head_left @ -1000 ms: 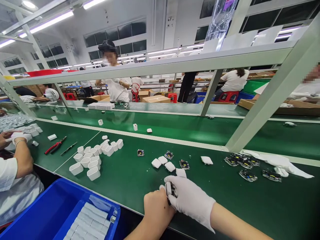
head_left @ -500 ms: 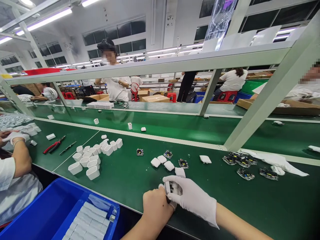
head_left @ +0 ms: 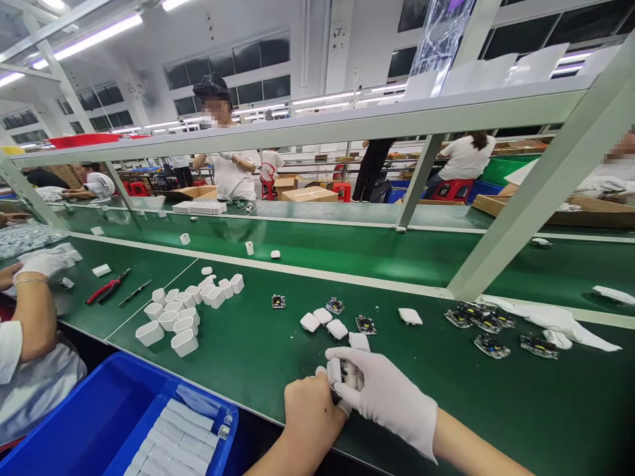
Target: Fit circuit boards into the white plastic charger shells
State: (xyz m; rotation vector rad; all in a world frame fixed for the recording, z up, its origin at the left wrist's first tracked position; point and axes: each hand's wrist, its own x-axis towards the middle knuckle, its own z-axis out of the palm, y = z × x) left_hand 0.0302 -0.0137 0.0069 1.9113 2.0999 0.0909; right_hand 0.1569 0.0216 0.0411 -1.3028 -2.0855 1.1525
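Over the green table's [head_left: 471, 410] near edge, the gloved right hand [head_left: 380, 393] pinches between thumb and fingers a small part [head_left: 334, 372], white and smooth-faced with dark, uneven innards, against the curled left hand [head_left: 313, 411], whose grip I cannot tell.

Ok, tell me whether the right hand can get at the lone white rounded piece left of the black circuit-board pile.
Probably yes: only green tabletop shows between the white-gloved right hand and the lone white rounded piece, though the hand currently holds a small white-and-black part.
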